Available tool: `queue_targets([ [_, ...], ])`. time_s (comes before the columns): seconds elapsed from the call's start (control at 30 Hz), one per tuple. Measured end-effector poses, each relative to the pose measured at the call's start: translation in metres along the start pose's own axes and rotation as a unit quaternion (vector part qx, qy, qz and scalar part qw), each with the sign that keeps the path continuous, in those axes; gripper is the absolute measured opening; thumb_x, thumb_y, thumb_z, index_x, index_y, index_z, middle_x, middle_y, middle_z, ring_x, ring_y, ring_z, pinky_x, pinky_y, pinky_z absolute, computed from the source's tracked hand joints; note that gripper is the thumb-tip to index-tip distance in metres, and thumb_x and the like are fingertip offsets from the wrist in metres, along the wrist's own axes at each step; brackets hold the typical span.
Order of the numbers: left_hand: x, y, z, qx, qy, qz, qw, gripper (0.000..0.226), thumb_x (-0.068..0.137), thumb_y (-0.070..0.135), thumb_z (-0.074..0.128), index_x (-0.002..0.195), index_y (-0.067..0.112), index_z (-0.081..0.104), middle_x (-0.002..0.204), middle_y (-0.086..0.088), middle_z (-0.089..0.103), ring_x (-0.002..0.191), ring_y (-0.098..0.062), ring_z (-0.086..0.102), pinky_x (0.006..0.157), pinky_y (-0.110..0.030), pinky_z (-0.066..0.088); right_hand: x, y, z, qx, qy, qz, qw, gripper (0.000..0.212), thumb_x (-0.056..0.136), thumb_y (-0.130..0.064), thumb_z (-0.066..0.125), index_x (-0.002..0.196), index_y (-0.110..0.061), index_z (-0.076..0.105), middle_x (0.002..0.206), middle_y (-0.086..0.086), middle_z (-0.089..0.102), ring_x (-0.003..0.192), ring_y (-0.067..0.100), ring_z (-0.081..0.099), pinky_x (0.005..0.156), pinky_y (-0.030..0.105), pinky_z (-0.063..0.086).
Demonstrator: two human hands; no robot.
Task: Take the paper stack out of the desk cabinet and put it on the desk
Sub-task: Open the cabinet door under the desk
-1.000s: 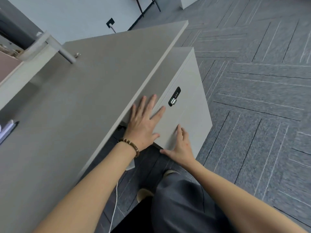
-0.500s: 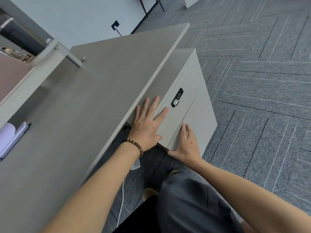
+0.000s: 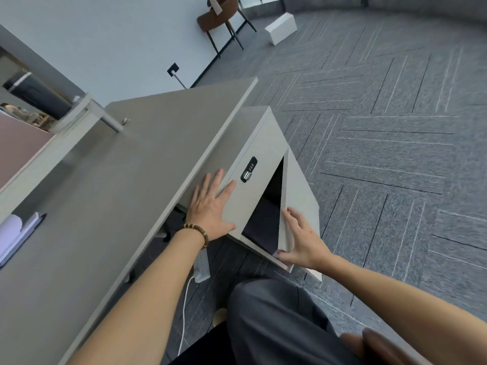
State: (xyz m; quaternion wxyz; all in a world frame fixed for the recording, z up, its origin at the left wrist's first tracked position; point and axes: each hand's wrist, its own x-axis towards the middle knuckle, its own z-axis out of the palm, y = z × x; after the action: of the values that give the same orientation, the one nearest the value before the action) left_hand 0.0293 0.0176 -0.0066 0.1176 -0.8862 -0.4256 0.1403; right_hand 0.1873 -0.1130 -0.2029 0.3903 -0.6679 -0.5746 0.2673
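Note:
The light grey desk cabinet (image 3: 263, 133) stands under the right edge of the grey desk (image 3: 118, 193). Its door (image 3: 297, 191) is swung partly outward, showing a dark interior (image 3: 266, 214). No paper stack is visible inside. My left hand (image 3: 210, 206) lies flat with spread fingers on the fixed front panel, just left of the black combination lock (image 3: 248, 169). My right hand (image 3: 303, 241) grips the door's lower edge, thumb on the inner side and fingers on the outer face.
A white power strip (image 3: 202, 267) with its cable lies on the floor under the desk. White papers on a dark pad (image 3: 15, 235) sit at the desk's left edge. A brown chair (image 3: 221, 14) and a white box (image 3: 280, 27) stand far off on the grey carpet.
The cabinet door was shut a second ago and has since swung outward with my right hand on its edge. My left hand has stayed flat on the panel. The camera has tilted up.

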Motion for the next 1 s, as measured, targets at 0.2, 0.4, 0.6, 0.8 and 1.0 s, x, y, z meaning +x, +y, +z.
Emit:
queue_targets([
  [0.2,-0.002,0.016,-0.011,-0.024,-0.038,-0.042,0.998,0.121,0.064,0.056,0.077,0.156,0.036,0.000,0.163,0.003,-0.026,0.151,-0.026,-0.019,0.123,-0.048,-0.001,-0.024,0.026,-0.048,0.043,-0.014,0.026,0.999,0.107,0.060,-0.041,0.072,0.153,-0.021,0.023,0.132,-0.002,0.042,0.121,0.013,0.050,0.100,0.035,0.050],
  [0.4,-0.002,0.028,-0.017,-0.047,-0.048,-0.068,0.995,0.128,0.059,0.056,0.079,0.156,0.035,-0.002,0.164,0.002,-0.025,0.152,-0.028,-0.018,0.124,-0.048,-0.001,-0.044,0.051,-0.103,0.054,-0.009,0.053,0.997,0.086,0.065,-0.027,0.075,0.144,-0.021,0.042,0.116,-0.004,0.055,0.104,0.011,0.060,0.081,0.027,0.058],
  [0.6,-0.004,0.034,-0.016,-0.026,-0.036,-0.082,0.996,0.134,0.058,0.059,0.079,0.155,0.035,-0.010,0.164,-0.001,-0.023,0.152,-0.030,-0.017,0.124,-0.049,0.000,-0.051,0.082,-0.164,0.133,0.041,0.144,0.980,0.072,0.073,-0.004,0.072,0.140,-0.018,0.047,0.118,0.003,0.065,0.107,0.017,0.062,0.075,0.011,0.049],
  [0.8,-0.004,0.042,-0.017,-0.019,-0.018,-0.094,0.995,0.136,0.059,0.056,0.078,0.154,0.033,-0.017,0.165,-0.002,-0.021,0.153,-0.030,-0.014,0.124,-0.050,0.002,-0.030,0.089,-0.212,0.027,0.026,0.173,0.984,0.047,0.078,-0.015,0.068,0.125,-0.017,0.062,0.119,0.005,0.069,0.104,0.021,0.063,0.087,0.032,0.050],
  [1.0,-0.005,0.042,-0.014,-0.015,-0.001,-0.095,0.995,0.131,0.061,0.062,0.075,0.155,0.033,-0.012,0.165,-0.003,-0.021,0.152,-0.030,-0.014,0.123,-0.049,0.000,-0.003,0.085,-0.217,-0.214,-0.014,0.131,0.968,0.073,0.078,-0.064,0.060,0.131,-0.015,0.051,0.124,0.008,0.059,0.116,0.028,0.056,0.095,0.040,0.045],
])
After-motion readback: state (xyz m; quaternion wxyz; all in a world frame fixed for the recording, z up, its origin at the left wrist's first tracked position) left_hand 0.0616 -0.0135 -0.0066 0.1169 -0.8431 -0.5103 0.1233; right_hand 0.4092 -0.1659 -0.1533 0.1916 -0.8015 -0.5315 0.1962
